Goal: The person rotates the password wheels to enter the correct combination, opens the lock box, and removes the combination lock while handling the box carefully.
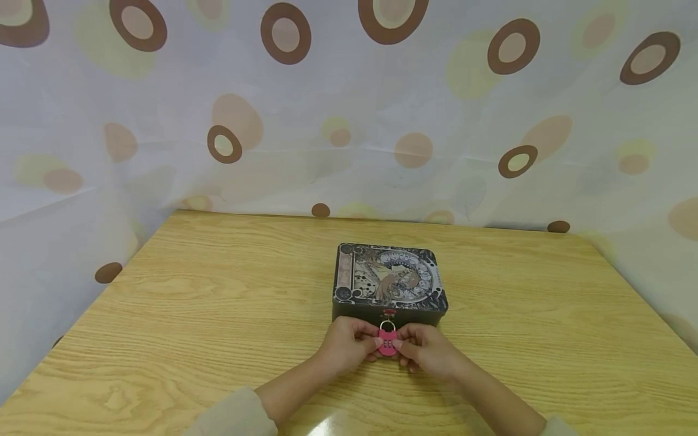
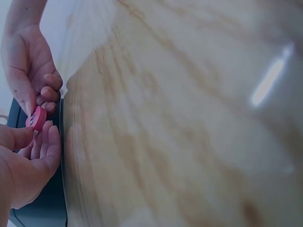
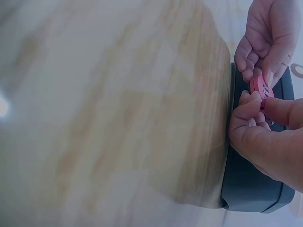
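Observation:
A pink combination padlock (image 1: 387,343) with number dials and a silver shackle is at the front of a dark tin box (image 1: 390,277) with a picture on its lid. My left hand (image 1: 349,346) pinches the padlock's left side between thumb and fingers. On its right side, my right hand (image 1: 429,350) pinches it the same way. The shackle rises toward the red-marked latch (image 1: 389,313) on the box front; whether it passes through the latch I cannot tell. In the left wrist view, the padlock (image 2: 37,119) shows between both hands' fingertips, close against the box.
The box stands on a wood-grain table (image 1: 218,290), near its middle. Behind and at the sides hangs a pale curtain (image 1: 349,91) with brown and yellow ovals. A bright light reflection lies on the table's near part.

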Motion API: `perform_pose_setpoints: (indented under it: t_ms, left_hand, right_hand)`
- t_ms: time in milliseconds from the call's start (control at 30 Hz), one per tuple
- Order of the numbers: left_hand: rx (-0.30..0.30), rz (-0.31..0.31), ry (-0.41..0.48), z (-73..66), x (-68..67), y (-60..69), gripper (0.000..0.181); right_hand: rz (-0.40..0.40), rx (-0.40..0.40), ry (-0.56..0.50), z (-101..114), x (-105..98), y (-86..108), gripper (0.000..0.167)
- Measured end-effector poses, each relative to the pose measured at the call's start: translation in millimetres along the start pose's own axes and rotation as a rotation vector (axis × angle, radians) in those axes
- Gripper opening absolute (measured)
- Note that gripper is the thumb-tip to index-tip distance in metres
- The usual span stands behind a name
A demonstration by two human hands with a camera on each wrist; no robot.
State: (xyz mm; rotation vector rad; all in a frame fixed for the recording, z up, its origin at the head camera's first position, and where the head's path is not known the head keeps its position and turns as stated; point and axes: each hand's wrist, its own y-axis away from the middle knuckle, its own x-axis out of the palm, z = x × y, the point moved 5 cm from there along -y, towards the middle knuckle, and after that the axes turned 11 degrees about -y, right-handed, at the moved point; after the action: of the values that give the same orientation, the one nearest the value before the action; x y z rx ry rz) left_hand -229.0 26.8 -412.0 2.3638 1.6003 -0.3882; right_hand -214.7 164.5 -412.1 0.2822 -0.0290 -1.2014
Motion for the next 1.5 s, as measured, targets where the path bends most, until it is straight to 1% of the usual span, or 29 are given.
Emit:
perform_pose_setpoints:
  t_ms: [133,467,967,1267,1367,1500]
  left_hand:
    - [0.002,-0.003,-0.008,-1.6,0.2,1.4,0.013]
    - [-0.005,-0.004,-0.021,-0.7,0.5,0.5,0.012]
    - [-0.012,0.004,0.000,1.0,-1.0,1.2,0.014]
    - [-0.016,0.010,0.012,0.1,0.5,1.8,0.014]
    - [-0.018,0.011,0.018,0.6,0.7,1.9,0.015]
    - [-0.007,0.009,0.021,0.9,0.4,2.5,0.016]
  right_hand:
    - [-0.004,0.006,0.011,0.0,0.2,0.2,0.021]
    - [0.003,0.006,0.036,-0.6,0.7,-0.3,0.021]
    - [0.022,0.028,-0.023,-0.4,0.2,1.2,0.024]
    - [-0.044,0.030,-0.020,0.2,-0.8,1.4,0.027]
    - [-0.082,0.042,-0.039,0.4,0.4,1.4,0.027]
    - [-0.127,0.048,-0.073,0.3,2.4,0.9,0.026]
